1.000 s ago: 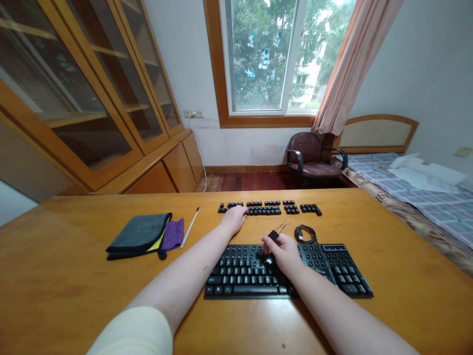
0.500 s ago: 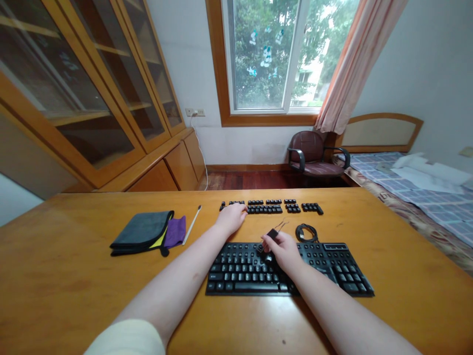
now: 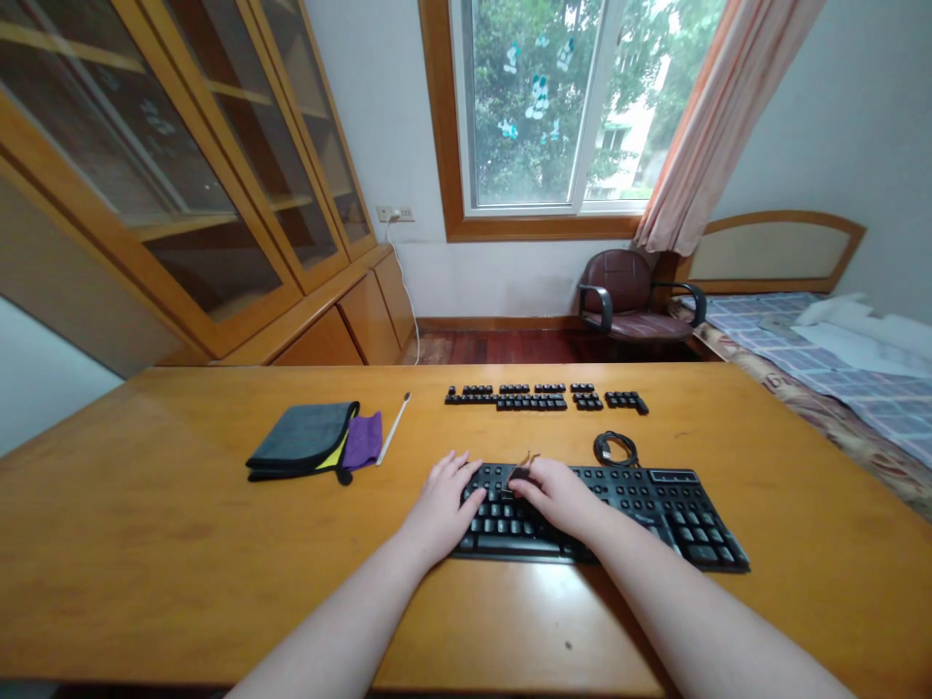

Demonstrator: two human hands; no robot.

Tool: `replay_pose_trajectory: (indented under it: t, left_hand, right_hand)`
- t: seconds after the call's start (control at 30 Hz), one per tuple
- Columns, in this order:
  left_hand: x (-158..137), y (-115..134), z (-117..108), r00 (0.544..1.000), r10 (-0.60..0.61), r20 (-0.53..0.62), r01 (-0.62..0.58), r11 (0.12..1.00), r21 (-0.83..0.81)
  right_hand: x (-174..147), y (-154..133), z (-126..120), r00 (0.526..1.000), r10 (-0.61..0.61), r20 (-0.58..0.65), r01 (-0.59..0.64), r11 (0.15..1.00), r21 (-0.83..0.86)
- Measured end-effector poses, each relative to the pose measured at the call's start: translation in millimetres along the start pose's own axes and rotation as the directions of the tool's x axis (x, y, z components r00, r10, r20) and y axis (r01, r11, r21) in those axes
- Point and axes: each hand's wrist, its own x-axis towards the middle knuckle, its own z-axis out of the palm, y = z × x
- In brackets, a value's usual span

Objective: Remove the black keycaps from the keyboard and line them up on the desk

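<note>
The keyboard [image 3: 641, 500] is laid flat on the counter [image 3: 182, 563], with its left end and much of its middle covered by the person's hands and right forearm. The left hand [image 3: 444, 505] is rested over the left end, its fingers spread and the thumb set apart on the keys; whether the edge is also gripped from beneath cannot be told.

Between the thumb and fingers of the right hand [image 3: 560, 490], a small wire tool [image 3: 518, 475] with a dark body is pinched. Its body is partly hidden by the hand, and thin wires are seen standing out at the far side. The end nearest the keys is hard to make out, so contact with a key cannot be confirmed.

Beyond the keyboard, loose keycaps [image 3: 531, 403] are set out in rows, their markings too small to be read. A coiled cable [image 3: 605, 450] is placed just behind the keyboard's far edge. To the left, a folded grey cloth [image 3: 306, 437] is seen with a purple cloth [image 3: 362, 440] beside it, and a thin white-handled brush [image 3: 393, 429] is laid slantwise next to that. Both forearms are cut off by the bottom edge of the view.
</note>
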Motion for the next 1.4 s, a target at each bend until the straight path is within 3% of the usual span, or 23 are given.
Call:
replay_pose_trajectory:
  t: [0.13,0.37,0.5,0.6,0.77,1.0,1.17,1.4]
  left_hand:
    - [3,2,6,0.999,0.036,-0.028,-0.038,0.997,-0.071]
    - [2,12,9,0.999,0.04,-0.031,-0.041,0.998,-0.047]
    - [5,20,5,1.0,0.018,0.009,-0.019,0.998,0.058]
    - [9,28,3,0.992,0.096,0.082,-0.107,0.985,0.138]
    - [14,36,9,0.969,0.181,0.166,-0.204,0.97,0.135]
    - [13,34,15,0.969,0.195,0.155,-0.217,0.967,0.138]
    - [13,34,14,0.967,0.203,0.154,-0.223,0.966,0.128]
    - [14,34,14,0.965,0.201,0.167,-0.222,0.968,0.121]
  right_hand:
    - [-2,-2,-2,0.998,-0.048,0.037,0.049,0.999,-0.006]
    - [-3,-1,-4,0.998,-0.047,0.051,0.052,0.995,-0.089]
    - [-5,-2,-4,0.988,-0.137,0.063,0.146,0.975,-0.168]
    - [-7,-2,-4,0.972,-0.228,0.053,0.234,0.948,-0.216]
    - [-9,0,-4,0.947,-0.316,0.066,0.322,0.914,-0.247]
    - [-9,7,6,0.954,-0.299,0.034,0.293,0.899,-0.325]
    - [-8,10,11,0.979,-0.2,-0.047,0.182,0.949,-0.257]
    - [-8,10,9,0.99,-0.135,-0.034,0.127,0.975,-0.181]
